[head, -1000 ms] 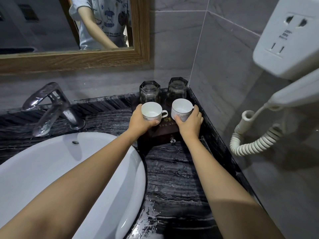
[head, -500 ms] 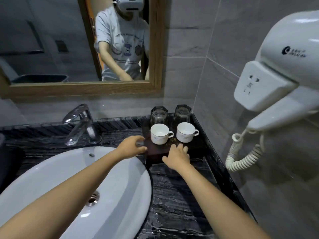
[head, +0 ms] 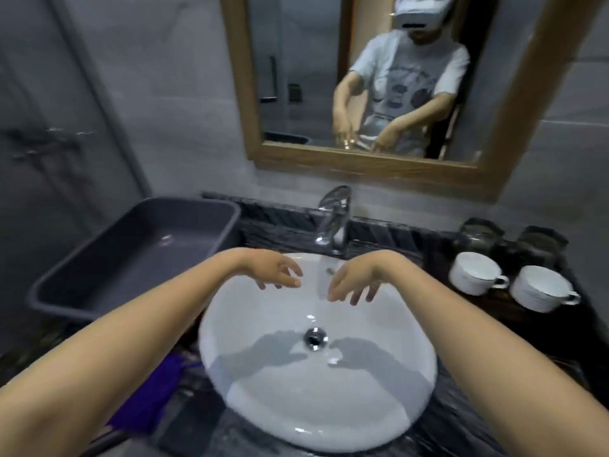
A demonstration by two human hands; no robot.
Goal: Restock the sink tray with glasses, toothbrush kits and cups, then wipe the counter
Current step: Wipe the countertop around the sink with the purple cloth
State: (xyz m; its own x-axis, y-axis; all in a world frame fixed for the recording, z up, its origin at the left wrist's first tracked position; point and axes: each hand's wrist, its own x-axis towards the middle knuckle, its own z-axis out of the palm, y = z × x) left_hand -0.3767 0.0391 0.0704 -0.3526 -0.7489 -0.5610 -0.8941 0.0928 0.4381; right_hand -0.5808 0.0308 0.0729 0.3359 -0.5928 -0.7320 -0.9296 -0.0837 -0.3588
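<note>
At the back right corner of the counter (head: 461, 433), the dark tray (head: 487, 311) carries two glasses (head: 478, 235) along its rear edge and two white cups (head: 474, 273) just in front of them, mouths up and handles pointing right. That part of the restock looks done. No toothbrush kits can be made out on the tray, though its front is blurred, so they may still be owed.

Both hands are away from the tray, over the white basin (head: 379, 407). The left hand (head: 273, 272) and the right hand (head: 356, 282) hang with fingers loose and pointing down, holding nothing and touching nothing.

A grey tub (head: 227, 219) sits at the back left corner of the counter, and nothing shows inside it. A purple cloth (head: 148, 390) lies near the front left edge, beside the basin. The wipe-down appears not yet begun, and that cloth is probably the tool for it.
</note>
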